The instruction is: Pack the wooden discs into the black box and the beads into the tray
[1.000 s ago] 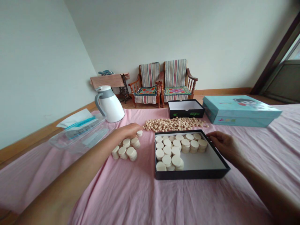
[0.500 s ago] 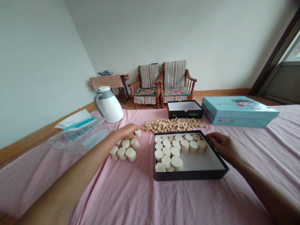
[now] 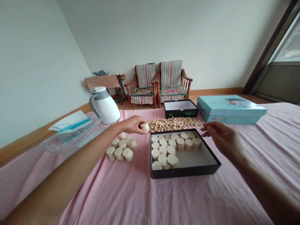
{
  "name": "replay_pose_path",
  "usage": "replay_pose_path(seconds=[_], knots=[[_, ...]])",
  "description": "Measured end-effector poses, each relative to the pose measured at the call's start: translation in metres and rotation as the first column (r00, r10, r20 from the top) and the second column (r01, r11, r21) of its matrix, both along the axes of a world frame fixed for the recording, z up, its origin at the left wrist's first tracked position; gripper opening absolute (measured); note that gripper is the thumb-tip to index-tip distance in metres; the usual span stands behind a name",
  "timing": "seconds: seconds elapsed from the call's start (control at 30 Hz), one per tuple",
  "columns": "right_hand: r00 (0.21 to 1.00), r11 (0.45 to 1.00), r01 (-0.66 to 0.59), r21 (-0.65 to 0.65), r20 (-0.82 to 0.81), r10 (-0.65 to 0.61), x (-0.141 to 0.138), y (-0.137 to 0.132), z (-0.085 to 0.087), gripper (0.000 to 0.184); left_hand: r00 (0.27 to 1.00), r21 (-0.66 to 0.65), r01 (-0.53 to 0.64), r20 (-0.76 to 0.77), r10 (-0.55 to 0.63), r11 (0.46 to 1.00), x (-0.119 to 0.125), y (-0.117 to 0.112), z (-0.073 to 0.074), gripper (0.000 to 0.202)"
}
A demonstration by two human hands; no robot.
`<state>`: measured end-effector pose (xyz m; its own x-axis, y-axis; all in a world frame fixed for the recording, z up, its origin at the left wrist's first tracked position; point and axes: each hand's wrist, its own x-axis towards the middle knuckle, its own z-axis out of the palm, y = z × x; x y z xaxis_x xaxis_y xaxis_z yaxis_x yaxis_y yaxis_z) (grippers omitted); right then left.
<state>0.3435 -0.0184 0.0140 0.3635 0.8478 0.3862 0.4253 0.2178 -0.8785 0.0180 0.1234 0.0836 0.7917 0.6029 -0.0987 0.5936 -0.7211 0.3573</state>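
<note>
My left hand [image 3: 134, 125] is closed on a short stack of pale round wooden discs [image 3: 144, 126], lifted beside the left end of a heap of small beige wooden pieces [image 3: 173, 124]. Several more stacks of discs [image 3: 122, 144] stand on the cloth below that wrist. To the right lies a shallow black-rimmed box [image 3: 187, 171] with a pale floor. Stacked discs fill its left side and back, while bare floor shows at the front right. My right hand [image 3: 217, 132] hovers by the box's back right corner, fingers slightly apart, with nothing seen in them.
A pink cloth [image 3: 131, 193] covers the surface. Behind the heap stand a second black box [image 3: 180, 109] and a light blue carton [image 3: 231, 111]. A white jug [image 3: 105, 107] and clear plastic packaging [image 3: 70, 134] are on the left. Two wooden armchairs [image 3: 172, 75] stand by the wall.
My left hand has moved right with the disc stack, away from the other stacks toward the box. My right hand has come off the box's right rim and lifted slightly.
</note>
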Motion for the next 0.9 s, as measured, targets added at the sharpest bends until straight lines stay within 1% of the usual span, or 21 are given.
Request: replay_pose_path(seconds=[0.03, 0.07, 0.1, 0.13, 0.2, 0.27, 0.3, 0.37, 0.43, 0.5, 0.6, 0.7, 0.8, 0.9], knots=[[0.994, 0.995, -0.098, -0.003, -0.055, 0.097, -0.010, -0.003, 0.009, 0.022, 0.999, -0.026, 0.046, 0.011, -0.046, 0.999, 0.013, -0.006, 0.003, 0.021], [0.975, 0.978, -0.205, -0.039, -0.100, 0.200, -0.020, -0.006, 0.017, 0.025, 0.996, -0.045, 0.085, 0.025, -0.084, 0.995, 0.027, -0.012, 0.005, 0.021], [0.950, 0.951, -0.292, -0.102, -0.142, 0.276, -0.029, -0.008, 0.024, 0.029, 0.992, -0.064, 0.124, 0.046, -0.121, 0.990, 0.041, -0.019, 0.007, 0.021], [0.929, 0.924, -0.349, -0.157, -0.187, 0.319, -0.037, -0.011, 0.030, 0.032, 0.984, -0.092, 0.173, 0.068, -0.167, 0.981, 0.055, -0.026, 0.009, 0.021], [0.896, 0.870, -0.413, -0.269, -0.288, 0.337, -0.046, -0.017, 0.039, 0.039, 0.966, -0.139, 0.247, 0.114, -0.232, 0.959, 0.080, -0.040, 0.010, 0.019], [0.870, 0.814, -0.457, -0.359, -0.373, 0.323, -0.047, -0.022, 0.044, 0.045, 0.954, -0.178, 0.286, 0.146, -0.262, 0.942, 0.100, -0.054, 0.009, 0.016], [0.858, 0.785, -0.476, -0.396, -0.405, 0.316, -0.045, -0.025, 0.046, 0.047, 0.952, -0.185, 0.292, 0.151, -0.266, 0.938, 0.108, -0.061, 0.007, 0.015], [0.843, 0.728, -0.506, -0.463, -0.443, 0.304, -0.039, -0.030, 0.048, 0.050, 0.960, -0.162, 0.264, 0.139, -0.242, 0.951, 0.119, -0.073, 0.002, 0.014], [0.836, 0.673, -0.528, -0.518, -0.459, 0.302, -0.034, -0.033, 0.048, 0.049, 0.977, -0.104, 0.193, 0.111, -0.181, 0.976, 0.127, -0.084, -0.004, 0.013], [0.821, 0.621, -0.559, -0.549, -0.474, 0.320, -0.032, -0.034, 0.047, 0.043, 0.990, -0.040, 0.113, 0.088, -0.109, 0.993, 0.131, -0.094, -0.010, 0.013], [0.783, 0.570, -0.615, -0.545, -0.507, 0.360, -0.035, -0.032, 0.045, 0.031, 0.996, 0.035, 0.049, 0.066, -0.051, 0.998, 0.135, -0.104, -0.015, 0.014], [0.787, 0.558, -0.611, -0.562, -0.506, 0.352, -0.040, -0.029, 0.044, 0.026, 0.999, 0.086, 0.017, 0.035, -0.020, 0.996, 0.137, -0.108, -0.018, 0.016], [0.780, 0.546, -0.618, -0.565, -0.527, 0.337, -0.043, -0.026, 0.045, 0.027, 1.000, 0.098, -0.009, 0.021, 0.007, 0.995, 0.138, -0.108, -0.021, 0.019], [0.767, 0.547, -0.631, -0.550, -0.549, 0.332, -0.046, -0.025, 0.048, 0.030, 0.999, 0.090, -0.029, 0.036, 0.025, 0.996, 0.137, -0.108, -0.024, 0.024]])
